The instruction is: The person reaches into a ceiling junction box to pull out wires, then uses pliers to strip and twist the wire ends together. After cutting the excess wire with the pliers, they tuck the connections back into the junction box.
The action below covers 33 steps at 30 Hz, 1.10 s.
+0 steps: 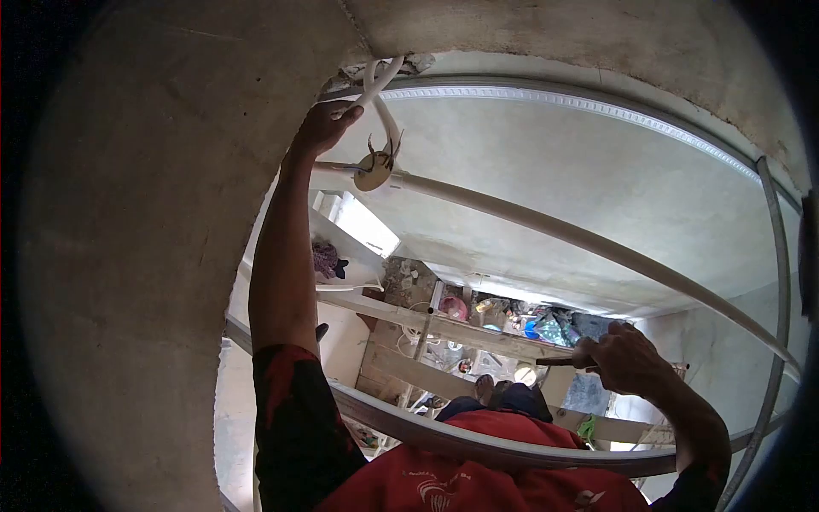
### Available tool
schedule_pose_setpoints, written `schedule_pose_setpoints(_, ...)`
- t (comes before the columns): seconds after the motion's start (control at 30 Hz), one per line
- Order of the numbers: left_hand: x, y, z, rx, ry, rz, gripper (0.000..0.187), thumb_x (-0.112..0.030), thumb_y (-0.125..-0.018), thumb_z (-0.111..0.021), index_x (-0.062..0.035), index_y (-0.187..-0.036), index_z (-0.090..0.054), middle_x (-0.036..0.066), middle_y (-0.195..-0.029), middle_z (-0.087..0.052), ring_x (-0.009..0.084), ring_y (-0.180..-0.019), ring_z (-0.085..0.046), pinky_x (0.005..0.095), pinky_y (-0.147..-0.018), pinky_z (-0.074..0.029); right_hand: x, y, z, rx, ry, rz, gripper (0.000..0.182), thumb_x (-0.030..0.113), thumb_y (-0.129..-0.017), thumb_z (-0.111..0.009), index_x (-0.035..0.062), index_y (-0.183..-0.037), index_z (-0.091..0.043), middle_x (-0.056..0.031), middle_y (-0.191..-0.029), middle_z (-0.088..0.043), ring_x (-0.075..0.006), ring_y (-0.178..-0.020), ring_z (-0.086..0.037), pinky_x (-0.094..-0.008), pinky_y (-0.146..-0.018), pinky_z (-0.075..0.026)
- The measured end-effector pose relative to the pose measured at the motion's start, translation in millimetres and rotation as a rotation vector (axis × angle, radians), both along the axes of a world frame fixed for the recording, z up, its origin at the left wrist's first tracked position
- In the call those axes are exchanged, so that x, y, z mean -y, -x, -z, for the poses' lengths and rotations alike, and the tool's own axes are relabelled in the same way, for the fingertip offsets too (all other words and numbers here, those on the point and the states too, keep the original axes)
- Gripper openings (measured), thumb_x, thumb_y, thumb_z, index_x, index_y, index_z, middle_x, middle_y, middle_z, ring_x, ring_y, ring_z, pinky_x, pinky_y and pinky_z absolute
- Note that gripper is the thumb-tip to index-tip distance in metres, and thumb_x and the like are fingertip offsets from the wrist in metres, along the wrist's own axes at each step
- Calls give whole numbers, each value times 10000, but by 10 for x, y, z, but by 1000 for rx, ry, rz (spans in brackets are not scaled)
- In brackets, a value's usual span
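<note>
My left hand (328,126) is raised at the upper left, closed around the lower end of a short white conduit pipe (380,85) that comes out of a broken opening in the concrete. Just below it is a round cream junction box (373,171), with several dark wire ends sticking out. A long white conduit (589,239) runs from this box toward the right. Lower right, my right hand (627,358) is closed on a slim dark tool (556,362). Its tip points left, and its kind cannot be made out.
Metal ceiling channels (546,96) curve across the top and in front of my body. A grey flexible conduit (778,256) hangs at right. Wooden planks (503,341) lie under my feet, high above a cluttered floor. Rough concrete (128,256) fills the left side.
</note>
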State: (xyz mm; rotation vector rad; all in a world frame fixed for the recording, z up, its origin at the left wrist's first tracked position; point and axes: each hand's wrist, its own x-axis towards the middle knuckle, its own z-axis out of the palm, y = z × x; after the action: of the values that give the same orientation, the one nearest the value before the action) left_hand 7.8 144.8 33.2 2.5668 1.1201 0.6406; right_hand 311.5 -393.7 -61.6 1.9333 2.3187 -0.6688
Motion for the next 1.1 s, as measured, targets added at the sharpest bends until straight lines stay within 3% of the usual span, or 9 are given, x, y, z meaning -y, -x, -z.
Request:
schedule_pose_setpoints(0.07, 63, -3, -113, -215, 69, -113, 508, -534, -988, -637, -100, -1234, -733, 150, -982, -760, 218, -936, -715, 390, -813, -542, -8, 8, 8, 3, 25, -3, 286, 149, -840, -733, 88, -1116, -690, -145, -717, -701, -343, -836, -686, -486, -776, -559)
schedule_pose_setpoints(0.3, -36, 84, 78, -107, -63, -86, 451, -486, -1003, -612, -94, -1188, -737, 149, -1004, -760, 302, -948, -724, 431, -839, -539, 10, -27, 12, 15, 27, -8, 311, 146, -830, -742, 94, -1133, -692, -148, -767, -712, -345, -855, -690, -494, -793, -561)
schedule_pose_setpoints(0.4, -193, 137, 162, -48, -169, -111, 383, -377, -1008, -619, -83, -1247, -668, 165, -1073, -751, 341, -1004, -718, 461, -865, -536, 15, -59, 9, 26, 33, 20, 312, 137, -827, -740, 94, -1131, -691, -152, -780, -713, -351, -862, -690, -498, -794, -562)
schedule_pose_setpoints(0.57, -106, 80, 93, 29, 96, -146, 351, -291, -1009, -661, -78, -1287, -638, 159, -1181, -715, 315, -1084, -677, 457, -911, -505, 7, -80, 38, 48, 16, 20, 311, 138, -824, -743, 104, -1129, -691, -159, -792, -712, -352, -856, -689, -495, -798, -562)
schedule_pose_setpoints(0.67, 18, 28, 64, 164, 66, 43, 387, -315, -996, -677, -89, -1309, -643, 141, -1171, -716, 297, -1087, -670, 467, -894, -514, -26, -15, 13, 16, 68, 24, 325, 115, -808, -739, 127, -1129, -695, -150, -795, -714, -340, -854, -683, -487, -802, -563)
schedule_pose_setpoints(0.77, 113, 14, -36, 78, 20, 29, 381, -340, -989, -687, -67, -1253, -660, 130, -1121, -716, 264, -1002, -682, 439, -840, -536, -25, -1, 54, -19, 88, 1, 346, 95, -790, -738, 147, -1130, -698, -139, -809, -726, -333, -866, -677, -480, -804, -563)
schedule_pose_setpoints(0.9, -119, 43, 18, 17, 184, -106, 357, -340, -995, -681, -22, -1156, -665, 114, -1053, -704, 201, -879, -683, 378, -788, -548, -34, 2, 46, -5, 118, 18, 362, 93, -784, -741, 160, -1138, -701, -127, -832, -740, -329, -881, -673, -474, -805, -563)
schedule_pose_setpoints(0.97, -189, 58, 78, 60, 199, -81, 348, -335, -999, -675, -12, -1131, -663, 108, -1027, -698, 184, -846, -678, 360, -778, -546, 2, -43, 127, 27, 98, 17, 369, 134, -810, -787, 163, -1172, -720, -20, -919, -794, -316, -877, -678, -422, -835, -544)
schedule_pose_setpoints(1.1, -358, 120, 150, 167, 254, -35, 346, -242, -1007, -643, 11, -1243, -631, 148, -1113, -695, 208, -890, -700, 362, -847, -551, -9, -65, 55, 23, 62, 12, 374, 103, -783, -756, 155, -1150, -702, -117, -844, -746, -325, -886, -683, -468, -813, -557)
